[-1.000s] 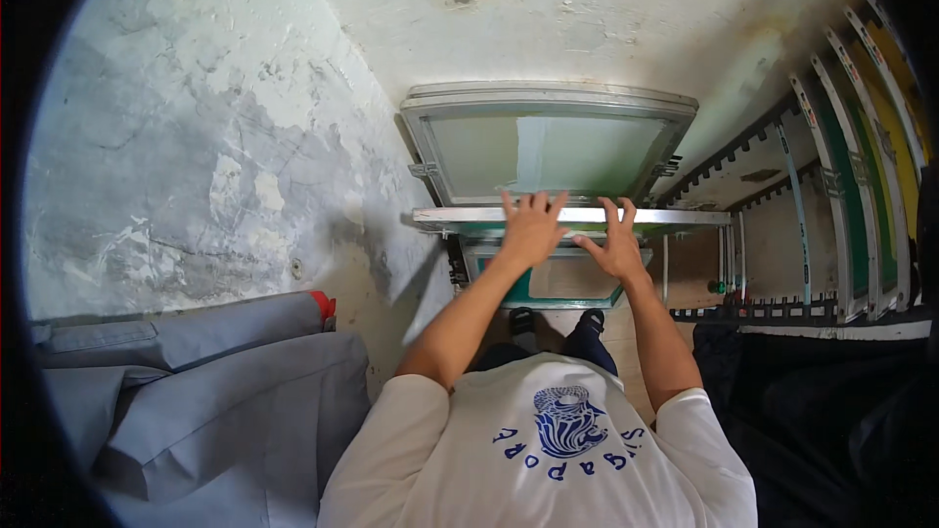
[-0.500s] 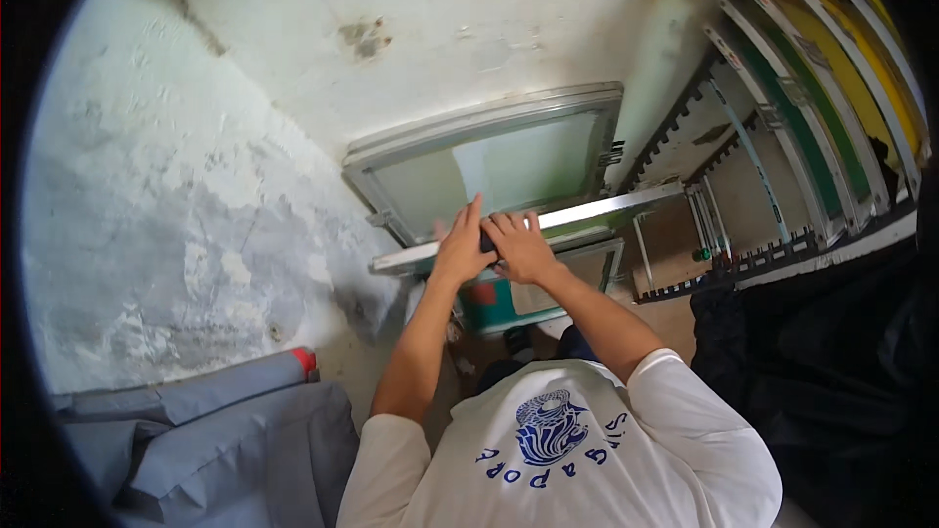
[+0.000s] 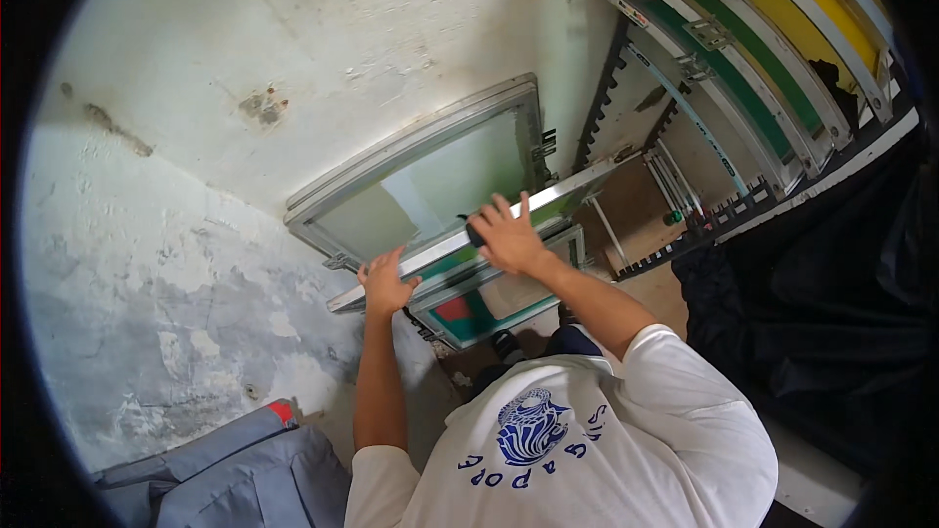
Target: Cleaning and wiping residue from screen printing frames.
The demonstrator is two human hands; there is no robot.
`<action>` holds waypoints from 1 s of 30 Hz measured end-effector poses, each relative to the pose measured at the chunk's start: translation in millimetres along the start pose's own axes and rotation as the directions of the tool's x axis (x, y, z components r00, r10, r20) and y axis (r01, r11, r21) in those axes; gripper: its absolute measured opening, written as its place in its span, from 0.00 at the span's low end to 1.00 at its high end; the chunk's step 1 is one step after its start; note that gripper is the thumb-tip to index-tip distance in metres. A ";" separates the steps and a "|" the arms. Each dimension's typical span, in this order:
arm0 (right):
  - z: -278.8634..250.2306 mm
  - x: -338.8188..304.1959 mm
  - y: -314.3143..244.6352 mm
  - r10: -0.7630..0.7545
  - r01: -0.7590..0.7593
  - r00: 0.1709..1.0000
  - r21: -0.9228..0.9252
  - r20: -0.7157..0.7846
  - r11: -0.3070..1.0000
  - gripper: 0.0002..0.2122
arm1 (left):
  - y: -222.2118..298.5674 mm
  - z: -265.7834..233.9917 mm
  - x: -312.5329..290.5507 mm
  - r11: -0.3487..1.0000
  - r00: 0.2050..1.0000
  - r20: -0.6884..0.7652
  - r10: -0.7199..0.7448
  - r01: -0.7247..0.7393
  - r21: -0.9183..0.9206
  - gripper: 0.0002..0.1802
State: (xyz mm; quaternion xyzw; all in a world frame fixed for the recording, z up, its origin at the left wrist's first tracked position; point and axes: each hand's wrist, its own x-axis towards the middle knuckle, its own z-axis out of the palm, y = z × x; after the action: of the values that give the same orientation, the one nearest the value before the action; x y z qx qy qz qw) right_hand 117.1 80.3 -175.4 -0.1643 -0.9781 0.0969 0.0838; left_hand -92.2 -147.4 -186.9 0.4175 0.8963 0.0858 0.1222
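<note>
The left hand (image 3: 387, 286) is held partly open, with fingers spread and thumb set apart, and is laid on the top bar of a silver-edged frame (image 3: 435, 253) near its left end. The right hand (image 3: 507, 238) is placed farther along the same bar, its first fingers extended; a small black object (image 3: 475, 232) is seen at its palm side, by the thumb, but how firmly it is gripped cannot be told. The silver-edged frame is set aslant in front of the person, between a grey-framed panel (image 3: 421, 181) leaned against the wall (image 3: 391, 59) and a lower panel (image 3: 474, 321) coloured green with a red patch. To the right, green and yellow framed panels (image 3: 748, 106) are stood in a row beside black notched strips (image 3: 603, 88) and a pale blue rod (image 3: 690, 117). Black cloth (image 3: 812, 332) is spread at the right; grey cloth (image 3: 259, 469), red at one end, is piled at lower left.
</note>
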 end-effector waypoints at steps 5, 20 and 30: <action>-24.2 -40.2 100.3 0.243 -0.244 0.969 -0.032 -0.050 0.969 0.29 | -14.8 -4.2 -12.3 0.999 0.999 -0.044 -0.012 0.014 0.043 0.41; -5.2 -55.0 215.8 0.088 -0.100 0.995 0.660 0.052 0.745 0.25 | -55.9 -3.9 -43.6 0.975 0.966 -0.159 -0.202 0.214 0.058 0.33; -44.8 -64.9 147.7 0.119 -0.121 0.990 0.024 0.072 0.992 0.27 | -72.4 -14.9 -62.5 0.965 0.951 -0.214 -0.222 0.246 0.089 0.34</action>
State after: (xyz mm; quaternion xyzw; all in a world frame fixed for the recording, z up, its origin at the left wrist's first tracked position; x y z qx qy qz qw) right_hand 231.4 202.6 -172.7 -0.2182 -0.9673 0.1212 0.0454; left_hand -110.3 -242.3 -181.9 0.3036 0.9507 0.0610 0.0155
